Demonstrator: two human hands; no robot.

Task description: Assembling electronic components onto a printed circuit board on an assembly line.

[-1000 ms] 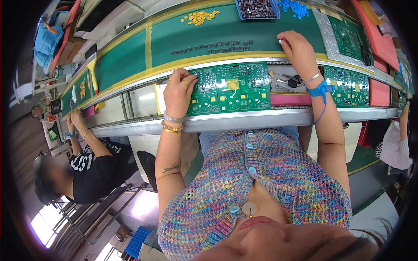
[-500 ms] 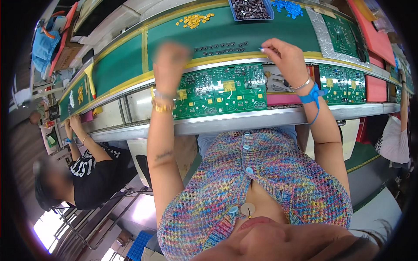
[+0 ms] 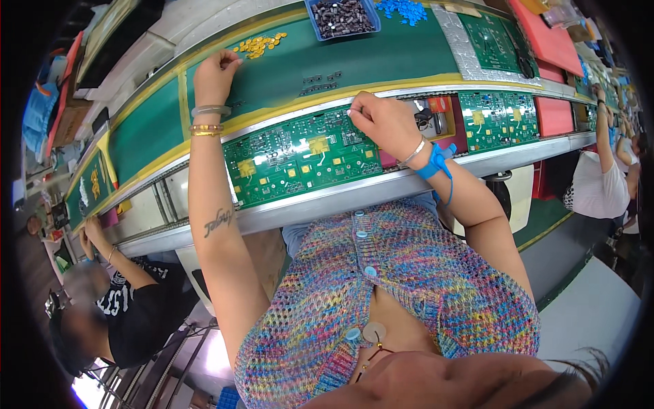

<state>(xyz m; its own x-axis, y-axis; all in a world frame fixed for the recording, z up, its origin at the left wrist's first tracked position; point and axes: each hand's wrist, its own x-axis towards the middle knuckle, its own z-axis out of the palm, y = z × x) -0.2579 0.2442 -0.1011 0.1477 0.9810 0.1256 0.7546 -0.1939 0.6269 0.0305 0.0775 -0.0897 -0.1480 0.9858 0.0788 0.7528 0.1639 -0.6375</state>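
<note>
My left hand hovers over the green mat, just beside a scatter of small yellow discs. Its thumb and forefinger are pinched together; whatever sits between them is too small to name. Over the right end of a large green circuit board, my right hand is also pinched, its fingertips close to the board's upper edge. I cannot make out what they hold. Small black components lie in short rows on the mat between the hands. The board rests in a metal-edged rail and carries yellow patches.
A blue tray of dark parts stands at the far side, with blue parts heaped beside it. Rightward along the rail are more green boards and a red pad. A co-worker in black sits at the left.
The view has shifted, moving the scene leftward. My left hand has gone up toward the yellow discs. My right hand has come down from the mat to the circuit board.
</note>
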